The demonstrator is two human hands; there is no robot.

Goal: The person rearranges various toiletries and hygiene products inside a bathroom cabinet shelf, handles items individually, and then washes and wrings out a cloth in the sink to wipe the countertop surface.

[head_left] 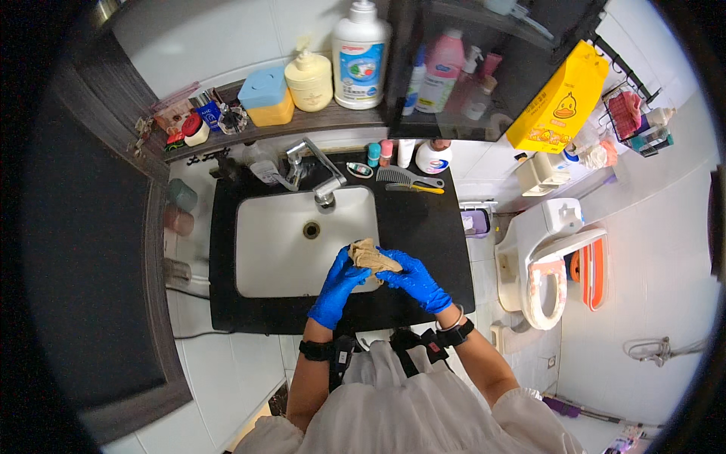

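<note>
Overhead view of a bathroom washbasin. The left hand [338, 287] and the right hand [414, 278], both wearing blue gloves, are meeting over the front right corner of the white sink basin [265, 250]. Between them they are holding a crumpled tan cloth [371, 256]: the left hand's fingers are curling closed against its left edge, while the right hand's fingers are closing over its right side from above. The cloth is hanging just above the basin's front rim, near the black countertop [423, 227] (whether it is touching the rim cannot be told).

The drain [311, 229] is lying well behind the hands, in the middle of the basin, and the chrome tap [321, 178] is reaching over the back edge. A comb [404, 176] and a yellow-handled toothbrush [414, 188] are resting on the countertop behind the basin, to the right of the tap. On the shelf above, a large white pump bottle [361, 53] is standing beside a smaller cream-coloured pump bottle [309, 79]. A toilet [548, 261] with its seat raised is standing to the person's right, well apart from the hands.
</note>
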